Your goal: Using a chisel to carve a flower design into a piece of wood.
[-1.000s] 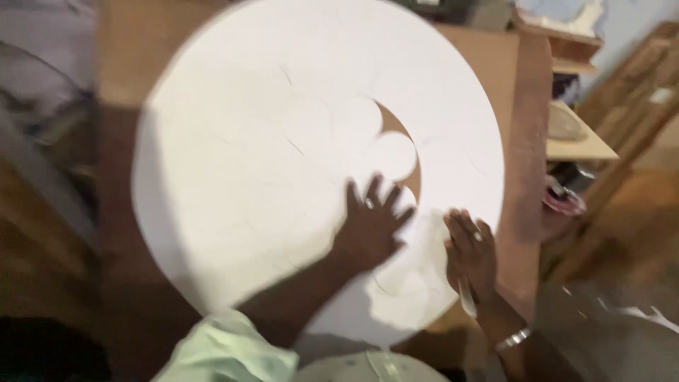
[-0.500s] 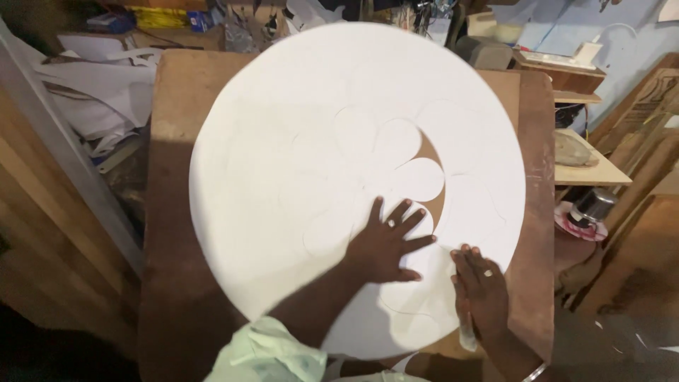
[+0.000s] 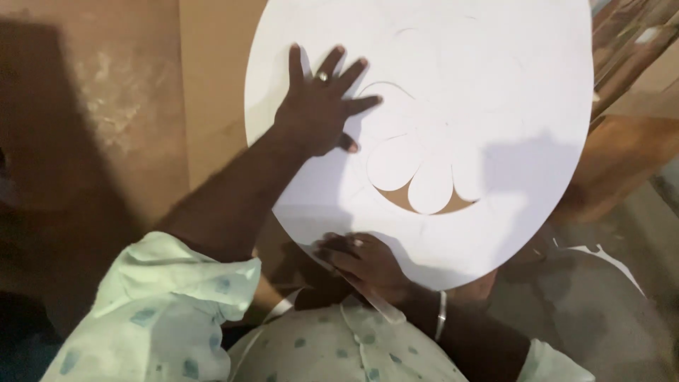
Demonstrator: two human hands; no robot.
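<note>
The large round white sheet of thin board (image 3: pixel 460 92) lies flat on the brown wooden desk (image 3: pixel 212 85), covering most of it and overhanging its near edge toward the person. The left hand (image 3: pixel 318 106) rests on the disc's left part, fingers spread wide and palm pressed flat, holding nothing. The right hand (image 3: pixel 364 263) is at the disc's near rim, fingers curled around what seems to be a thin pale blade or strip (image 3: pixel 378 301), though shadow makes it hard to be sure. Between the two hands, slightly right of both, sits a cluster of petal-shaped cutouts (image 3: pixel 424 180) where brown wood shows through a crescent gap. The right hand is the nearer to that cluster. Faint curved outlines mark the white surface above it.
</note>
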